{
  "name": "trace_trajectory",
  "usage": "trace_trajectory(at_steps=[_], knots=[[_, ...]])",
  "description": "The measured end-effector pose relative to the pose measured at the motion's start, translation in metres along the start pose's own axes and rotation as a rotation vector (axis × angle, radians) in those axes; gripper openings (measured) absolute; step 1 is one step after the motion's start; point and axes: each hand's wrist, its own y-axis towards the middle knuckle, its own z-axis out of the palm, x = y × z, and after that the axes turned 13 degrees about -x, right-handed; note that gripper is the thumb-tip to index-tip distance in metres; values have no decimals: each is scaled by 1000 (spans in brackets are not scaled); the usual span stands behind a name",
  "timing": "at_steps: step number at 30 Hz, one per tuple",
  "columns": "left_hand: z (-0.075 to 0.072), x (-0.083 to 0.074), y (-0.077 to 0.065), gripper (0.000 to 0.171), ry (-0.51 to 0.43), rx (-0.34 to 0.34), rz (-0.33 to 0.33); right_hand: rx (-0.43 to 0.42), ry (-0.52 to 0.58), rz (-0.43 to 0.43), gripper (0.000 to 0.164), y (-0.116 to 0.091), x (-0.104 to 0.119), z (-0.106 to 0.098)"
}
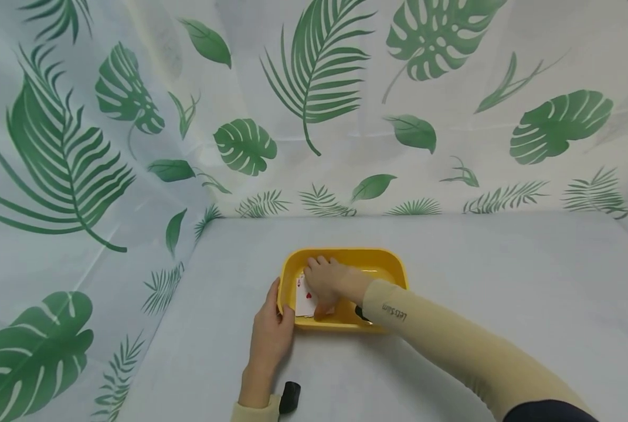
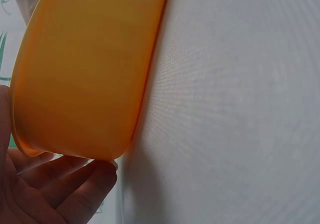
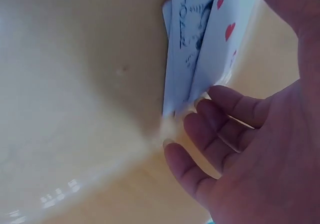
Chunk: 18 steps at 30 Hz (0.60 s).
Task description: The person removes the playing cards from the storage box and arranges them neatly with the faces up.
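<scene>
A yellow tray (image 1: pixel 393 261) stands on the pale table. My left hand (image 1: pixel 271 328) grips its left end, thumb over the near left corner, fingers along the outer wall; the left wrist view shows fingertips (image 2: pixel 105 171) against the tray's outside. Inside the tray, at its left, lies a small stack of playing cards (image 1: pixel 304 302), slightly fanned. An ace of hearts (image 3: pixel 227 33) is on top and a joker (image 3: pixel 185 48) shows beneath. My right hand (image 1: pixel 326 281) reaches over the cards and holds them across their length, fingertips at the far edge, thumb at the near edge.
The pale tabletop (image 1: pixel 477 281) surrounds the tray. A white sheet with green leaves (image 1: pixel 314 76) hangs behind and along the left. A black wrist device (image 1: pixel 289 397) sits on my left wrist. My right sleeve (image 1: pixel 440 337) crosses over the tray's near right corner.
</scene>
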Motion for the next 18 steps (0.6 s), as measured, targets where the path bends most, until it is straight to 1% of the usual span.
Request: trace_trajectory(at_steps=[4, 6, 14, 18], knots=[[0, -1, 0, 58, 1, 3, -2, -11, 105, 29, 106, 0, -9, -4], [1, -2, 0, 58, 0, 6, -3, -23, 135, 29, 104, -3, -14, -7], [2, -2, -1, 58, 15, 9, -23, -91, 156, -18, 95, -25, -26, -26], [1, -2, -2, 59, 27, 8, -36, -125, 195, -29, 91, -40, -30, -35]])
